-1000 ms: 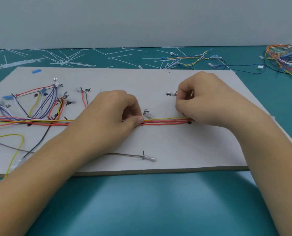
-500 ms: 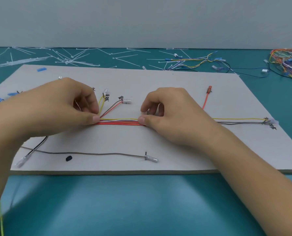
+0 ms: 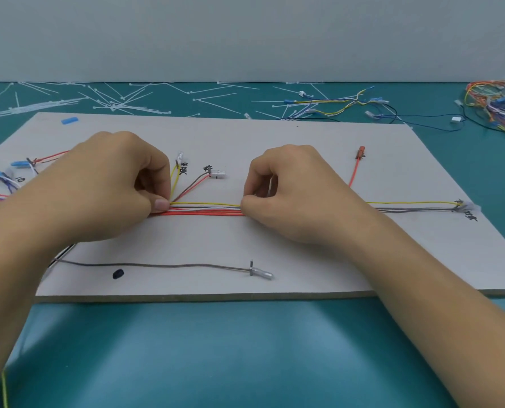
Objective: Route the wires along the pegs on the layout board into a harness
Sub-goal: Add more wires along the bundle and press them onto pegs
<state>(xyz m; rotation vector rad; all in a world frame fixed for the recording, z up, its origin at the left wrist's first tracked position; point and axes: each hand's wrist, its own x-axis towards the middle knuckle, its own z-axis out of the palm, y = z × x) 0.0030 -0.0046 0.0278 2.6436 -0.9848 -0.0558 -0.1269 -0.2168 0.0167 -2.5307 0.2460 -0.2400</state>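
Both hands (image 3: 107, 187) (image 3: 298, 195) slid left, pinching wire bundle (image 3: 204, 210) lying left-right

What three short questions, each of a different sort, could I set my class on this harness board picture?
1. True or false: the left hand and the right hand both pinch the wire bundle.
2. Where does the visible run of the lone grey wire lie on the layout board? A: nearer the person than the bundle. B: beyond the bundle. C: crossing the bundle between the hands.
3. Fill in: between the hands, the bundle's wire farthest from the person is ____ in colour.
Key: 1 true; 2 A; 3 yellow.
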